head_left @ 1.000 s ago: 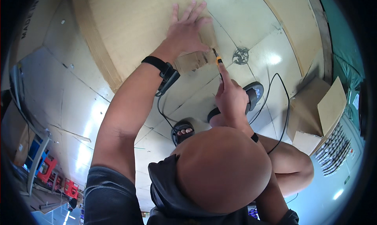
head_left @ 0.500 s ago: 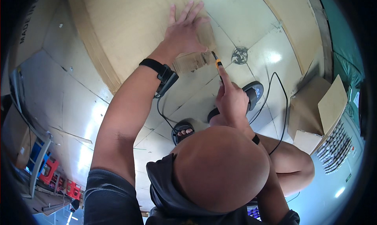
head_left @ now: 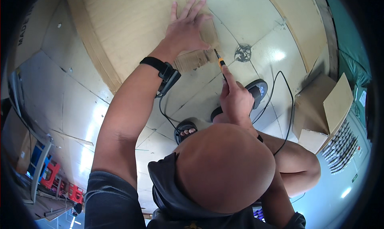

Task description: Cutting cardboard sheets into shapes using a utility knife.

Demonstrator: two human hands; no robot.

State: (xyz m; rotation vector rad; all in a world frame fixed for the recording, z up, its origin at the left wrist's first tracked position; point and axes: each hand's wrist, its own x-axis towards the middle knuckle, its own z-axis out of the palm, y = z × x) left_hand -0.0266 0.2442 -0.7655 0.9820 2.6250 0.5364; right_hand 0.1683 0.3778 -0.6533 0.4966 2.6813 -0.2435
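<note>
A large sheet of brown cardboard [head_left: 128, 25] lies on the tiled floor ahead of me. My left hand [head_left: 188, 31] presses flat on it near its right edge, fingers spread and thumb pointing right. Torn, creased cardboard [head_left: 194, 60] shows at the near corner below that hand. In my right hand [head_left: 237, 99] is a utility knife [head_left: 221, 63] with an orange and black handle, the forefinger stretched along it. Its blade tip points away from me, at the cardboard's corner close to my left thumb. Whether the blade touches the cardboard I cannot tell.
My sandalled feet [head_left: 186, 130] stand just below the cardboard. A black cable [head_left: 293, 105] loops over the floor at the right. Beyond it are an opened cardboard box [head_left: 316, 103] and another cardboard sheet [head_left: 298, 21]. Red stools [head_left: 50, 174] stand at the far lower left.
Both hands and the knife sit slightly higher in the picture, and the floor and cardboard have shifted slightly too. The grip on the knife and the flat left hand are unchanged.
</note>
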